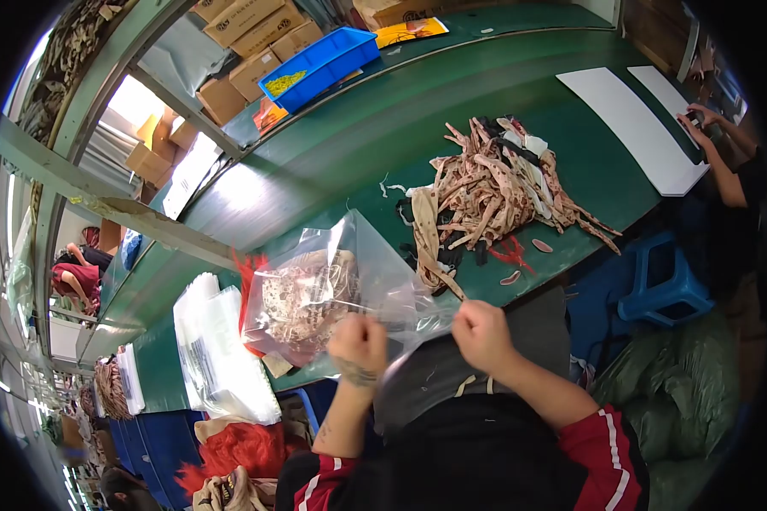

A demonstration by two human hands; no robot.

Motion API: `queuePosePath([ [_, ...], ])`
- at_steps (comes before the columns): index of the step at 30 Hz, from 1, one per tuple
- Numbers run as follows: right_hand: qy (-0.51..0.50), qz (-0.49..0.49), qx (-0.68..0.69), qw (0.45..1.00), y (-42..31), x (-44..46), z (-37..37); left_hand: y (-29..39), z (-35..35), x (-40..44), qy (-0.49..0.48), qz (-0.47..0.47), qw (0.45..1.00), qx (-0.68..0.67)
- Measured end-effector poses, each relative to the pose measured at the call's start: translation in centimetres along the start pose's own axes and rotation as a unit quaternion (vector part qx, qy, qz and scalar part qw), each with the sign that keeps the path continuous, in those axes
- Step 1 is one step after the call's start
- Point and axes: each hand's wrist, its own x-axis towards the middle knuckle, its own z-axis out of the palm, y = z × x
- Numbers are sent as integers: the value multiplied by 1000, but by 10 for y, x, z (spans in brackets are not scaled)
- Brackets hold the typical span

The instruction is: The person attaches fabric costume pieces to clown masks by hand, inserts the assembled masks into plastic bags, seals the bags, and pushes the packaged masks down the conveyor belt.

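A clear plastic bag [375, 255] lies on the green table's near edge, with a speckled beige thing [302, 298] inside; its kind I cannot make out. My right hand [483, 336] is closed on the bag's drawn-out end. Against the bag's near side my left hand [358, 345] is closed too, apparently gripping the plastic. Red hair-like strands [249, 294] show along the bag's left side. Beyond my right hand lies a heap of speckled beige, finger-like pieces [486, 183], mixed with black and white scraps. A beige strip [426, 234] hangs from its left.
Flat clear bags [222, 349] lie stacked at left. A blue bin [324, 64] with yellow bits stands at the back. White sheets [631, 128] lie near another person's hands [703, 119]. A blue stool [665, 285] stands at right; red-haired masks [239, 464] are below left.
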Motion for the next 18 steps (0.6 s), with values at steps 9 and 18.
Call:
queuePosePath([
  [9,-47,-315,-34,947,-44,-8,1,41,0,-1,-141,-25,980,-140],
  [18,-325,-163,-24,931,-27,13,3,63,-2,9,-128,143,979,-76],
])
